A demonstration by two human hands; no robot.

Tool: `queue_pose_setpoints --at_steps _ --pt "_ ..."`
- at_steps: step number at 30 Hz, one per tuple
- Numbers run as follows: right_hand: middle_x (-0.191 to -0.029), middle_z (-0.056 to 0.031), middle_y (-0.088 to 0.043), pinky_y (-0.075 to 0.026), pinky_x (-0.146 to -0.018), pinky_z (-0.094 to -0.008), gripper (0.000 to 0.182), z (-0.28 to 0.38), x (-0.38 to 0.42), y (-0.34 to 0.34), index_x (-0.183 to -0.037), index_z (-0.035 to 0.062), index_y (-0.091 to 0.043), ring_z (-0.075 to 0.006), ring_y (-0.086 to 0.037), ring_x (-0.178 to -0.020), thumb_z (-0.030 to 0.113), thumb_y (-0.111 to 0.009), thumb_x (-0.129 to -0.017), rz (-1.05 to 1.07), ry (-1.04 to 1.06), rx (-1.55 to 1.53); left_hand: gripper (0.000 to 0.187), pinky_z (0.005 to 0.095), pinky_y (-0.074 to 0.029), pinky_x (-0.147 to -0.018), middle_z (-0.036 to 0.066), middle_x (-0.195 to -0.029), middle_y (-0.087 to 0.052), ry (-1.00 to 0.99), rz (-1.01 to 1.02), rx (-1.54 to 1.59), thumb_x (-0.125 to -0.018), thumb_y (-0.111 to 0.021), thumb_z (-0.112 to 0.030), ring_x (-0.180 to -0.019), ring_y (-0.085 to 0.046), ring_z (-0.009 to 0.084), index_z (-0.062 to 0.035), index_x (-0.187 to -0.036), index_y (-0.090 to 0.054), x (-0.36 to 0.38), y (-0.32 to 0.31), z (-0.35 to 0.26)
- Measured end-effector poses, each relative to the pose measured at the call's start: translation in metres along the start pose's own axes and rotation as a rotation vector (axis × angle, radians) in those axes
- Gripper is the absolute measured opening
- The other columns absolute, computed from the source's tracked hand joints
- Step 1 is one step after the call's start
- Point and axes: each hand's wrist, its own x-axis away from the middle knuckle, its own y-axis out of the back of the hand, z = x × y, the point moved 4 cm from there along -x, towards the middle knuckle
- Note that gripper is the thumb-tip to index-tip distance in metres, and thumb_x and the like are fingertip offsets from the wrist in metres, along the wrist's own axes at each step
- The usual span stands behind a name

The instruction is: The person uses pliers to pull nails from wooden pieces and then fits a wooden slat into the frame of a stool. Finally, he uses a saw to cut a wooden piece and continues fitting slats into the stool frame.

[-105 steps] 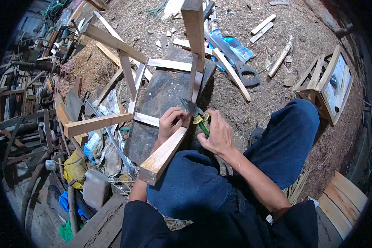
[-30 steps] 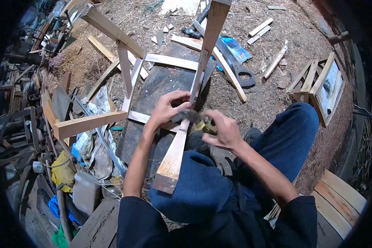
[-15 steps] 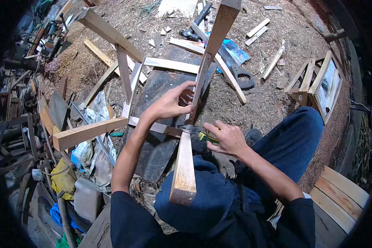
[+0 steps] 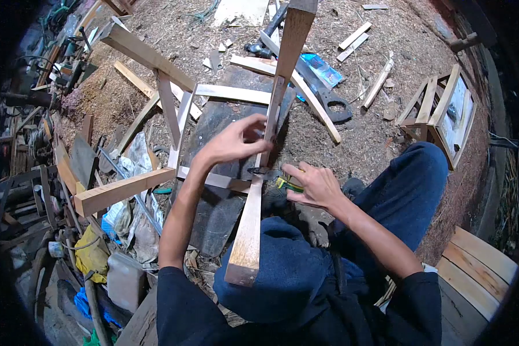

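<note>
A four-legged wooden frame (image 4: 230, 94) lies on its side, one pale leg (image 4: 245, 242) reaching over my thigh. My left hand (image 4: 236, 140) is curled round the rail (image 4: 270, 121) on its near side, thumb and fingers closed on the wood. In my right hand (image 4: 316, 185) are the yellow-green handles of what look like pliers (image 4: 287, 184). Their dark metal head touches the joint where the leg meets the rails. My right fingers are wrapped round the handles. Whether the jaws grip anything is too small to tell.
Under the frame lies a dark board (image 4: 213, 216). Beyond it are a handsaw (image 4: 328, 102), a hammer (image 4: 258, 48) and wood strips (image 4: 378, 81) on sawdust. A smaller wooden frame (image 4: 438, 118) stands at right; at left are a plastic jug (image 4: 124, 281) and scrap.
The frame has shifted slightly left, and its near leg has swung left across my thigh. Both hands keep their holds, the pliers still at the joint.
</note>
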Motion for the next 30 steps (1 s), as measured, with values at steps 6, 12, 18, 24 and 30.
queue_pose_setpoints --at_steps 6,12,18,24,30 --pt "-0.090 -0.0144 -0.061 -0.052 -0.060 -0.0488 0.057 0.001 -0.001 -0.001 -0.122 0.0170 -0.056 -0.0374 -0.065 -0.073 0.041 -0.077 -0.074 0.050 -0.035 0.027 0.039 0.0311 -0.057 -0.079 0.010 -0.101 -0.074 -0.106 -0.063 -0.118 -0.091 -0.072 -0.023 -0.086 -0.069 0.0145 -0.0034 -0.123 -0.065 -0.011 0.014 -0.026" --pt "-0.092 -0.0131 -0.061 -0.053 -0.065 -0.0463 0.052 0.001 0.005 0.008 -0.107 0.0100 -0.051 -0.0375 -0.066 -0.081 0.032 -0.082 -0.072 0.123 -0.056 0.066 0.038 0.0332 -0.055 -0.081 0.011 -0.103 -0.074 -0.082 -0.051 -0.349 -0.088 -0.073 -0.020 -0.090 -0.072 0.0188 -0.0018 -0.120 -0.065 -0.008 0.018 -0.046" --pt "-0.090 -0.0068 -0.056 -0.055 -0.061 -0.0385 0.059 0.016 0.002 0.022 -0.116 0.0126 -0.054 -0.0258 -0.068 -0.078 0.037 -0.083 -0.071 -0.116 0.233 0.178 0.037 0.0334 -0.055 -0.081 0.010 -0.100 -0.074 -0.139 -0.059 -0.319 -0.090 -0.071 -0.021 -0.089 -0.072 0.0176 -0.0028 -0.122 -0.065 -0.010 0.020 -0.037" --pt "-0.088 -0.0055 -0.055 -0.055 -0.056 -0.0341 0.063 0.016 -0.006 0.022 -0.121 0.0150 -0.056 -0.0212 -0.066 -0.072 0.038 -0.083 -0.069 -0.171 0.172 0.273 0.040 0.0334 -0.055 -0.082 0.008 -0.102 -0.075 -0.106 0.016 -0.308 -0.090 -0.071 -0.021 -0.089 -0.071 0.0156 -0.0042 -0.126 -0.065 -0.013 0.022 -0.037" --pt "-0.085 -0.0052 -0.055 -0.057 -0.056 -0.0361 0.058 0.027 -0.005 0.028 -0.118 0.0158 -0.056 -0.0234 -0.069 -0.076 0.038 -0.082 -0.072 -0.184 0.200 0.233 0.042 0.0330 -0.056 -0.083 0.010 -0.104 -0.075 -0.117 0.016 -0.341 -0.090 -0.070 -0.021 -0.089 -0.071 0.0152 -0.0061 -0.129 -0.064 -0.014 0.025 -0.038"
